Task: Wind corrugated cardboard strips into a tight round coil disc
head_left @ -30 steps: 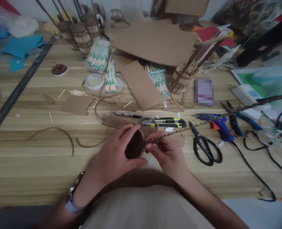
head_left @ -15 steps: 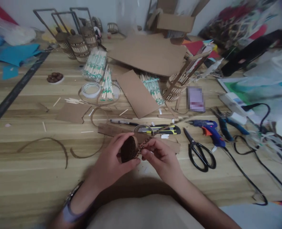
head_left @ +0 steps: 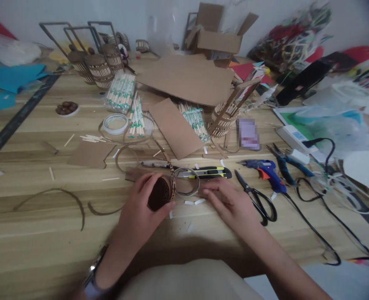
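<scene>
My left hand (head_left: 140,208) is wrapped round a small dark brown cardboard cylinder (head_left: 159,193), its round face turned toward me. From the cylinder's right edge a thin corrugated cardboard strip (head_left: 172,173) sticks up and away toward the back. My right hand (head_left: 228,200) is off the strip, to the right, with thumb and fingertips close together; whether anything tiny is between them cannot be made out. A roll of narrow tape (head_left: 188,192) lies between the hands, in front of a yellow and black cutter (head_left: 215,172).
Scissors (head_left: 256,198), a blue glue gun (head_left: 267,171) and pliers (head_left: 290,164) lie at the right, with black cables. Farther back are cardboard sheets (head_left: 187,79), packs of sticks (head_left: 120,91), a tape roll (head_left: 115,124) and small stick-covered buckets (head_left: 100,71).
My right hand has let go of the strip and moved right. The strip now stands up toward the back instead of slanting right. The view has shifted slightly.
</scene>
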Demonstrator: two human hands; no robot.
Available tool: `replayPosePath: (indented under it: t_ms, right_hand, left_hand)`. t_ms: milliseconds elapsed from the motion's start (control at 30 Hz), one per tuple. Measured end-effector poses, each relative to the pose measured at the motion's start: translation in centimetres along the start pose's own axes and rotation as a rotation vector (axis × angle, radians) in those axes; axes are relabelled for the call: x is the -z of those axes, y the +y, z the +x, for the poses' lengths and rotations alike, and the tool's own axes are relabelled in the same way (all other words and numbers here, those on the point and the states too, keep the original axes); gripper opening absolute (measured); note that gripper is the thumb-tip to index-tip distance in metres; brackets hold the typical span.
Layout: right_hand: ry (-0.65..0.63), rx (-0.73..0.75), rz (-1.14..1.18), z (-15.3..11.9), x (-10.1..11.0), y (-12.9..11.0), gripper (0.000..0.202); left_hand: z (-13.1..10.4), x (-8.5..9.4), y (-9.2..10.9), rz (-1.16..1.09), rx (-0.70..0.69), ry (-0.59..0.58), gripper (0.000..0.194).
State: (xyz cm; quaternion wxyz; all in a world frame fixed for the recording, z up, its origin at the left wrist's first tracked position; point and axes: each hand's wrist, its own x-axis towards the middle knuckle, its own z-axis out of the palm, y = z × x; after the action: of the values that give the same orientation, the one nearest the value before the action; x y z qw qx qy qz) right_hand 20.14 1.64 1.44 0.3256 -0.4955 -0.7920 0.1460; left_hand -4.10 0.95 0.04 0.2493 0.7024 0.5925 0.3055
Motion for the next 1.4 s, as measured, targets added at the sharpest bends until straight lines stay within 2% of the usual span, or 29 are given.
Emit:
replayPosePath:
  t_ms: [200, 333, 467, 567, 767, 1067, 1400]
  right_hand:
    - [0.039, 0.367, -0.239, 1.0, -1.5, -2.4, 0.021]
    - [0.037, 0.475, -0.354, 1.4, -2.7, -1.9, 0.021]
    - [0.069, 0.467, -0.345, 1.2, -2.8, -1.3, 0.017]
    - [0.058, 0.463, -0.334, 0.9, -2.6, -1.4, 0.014]
    - [0.115, 0.43, -0.343, 0.4, -3.1, -1.6, 0.003]
    - [0.176, 0.424, -0.353, 0.6, -3.3, -1.9, 0.009]
    - [0.161, 0.403, -0.347, 0.8, -3.5, -2.3, 0.01]
  left_hand:
    - [-0.5, -0.4, 0.6, 0.23, -0.064, 0.02, 0.055]
    - [-1.0, -0.2, 1.2, 0.357, -0.105, 0.042, 0.057]
    - [-1.2, -0.1, 1.8, 0.441, -0.077, 0.059, 0.061]
    - [-1.2, -0.1, 2.0, 0.479, -0.088, 0.079, 0.062]
    - [-1.2, -0.2, 2.1, 0.542, -0.095, 0.111, 0.061]
    - [-1.3, -0.3, 2.3, 0.502, -0.126, 0.089, 0.064]
    - [-1.6, -0.5, 2.3, 0.427, -0.113, 0.103, 0.06]
